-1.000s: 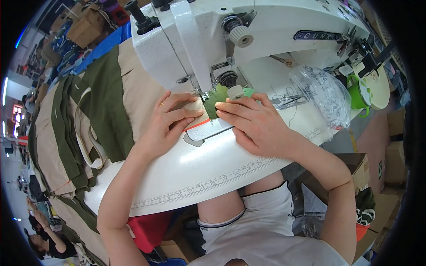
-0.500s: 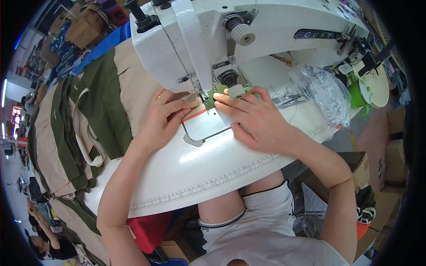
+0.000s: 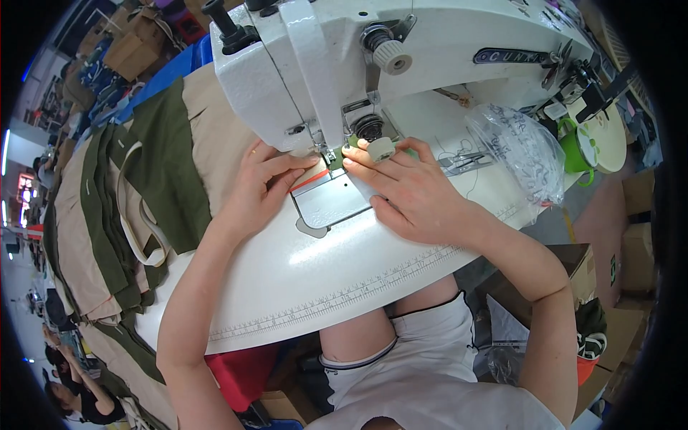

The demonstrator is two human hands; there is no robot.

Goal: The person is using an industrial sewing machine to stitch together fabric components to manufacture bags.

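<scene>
A white sewing machine stands on a white table with a ruler printed along its curved front edge. Under the presser foot lies a small green fabric piece, mostly hidden. My left hand rests flat on the table left of the needle, fingertips pressing at the foot beside an orange strip on the metal needle plate. My right hand presses the green piece from the right, with white tape wrapped round one fingertip.
A stack of olive and beige fabric pieces with straps lies on the left. A clear plastic bag, scissors and a green cup sit at the right. Cardboard boxes stand on the floor.
Both hands slid toward the needle, feeding the green piece further under the presser foot until little of it shows. The needle plate in front is now uncovered.
</scene>
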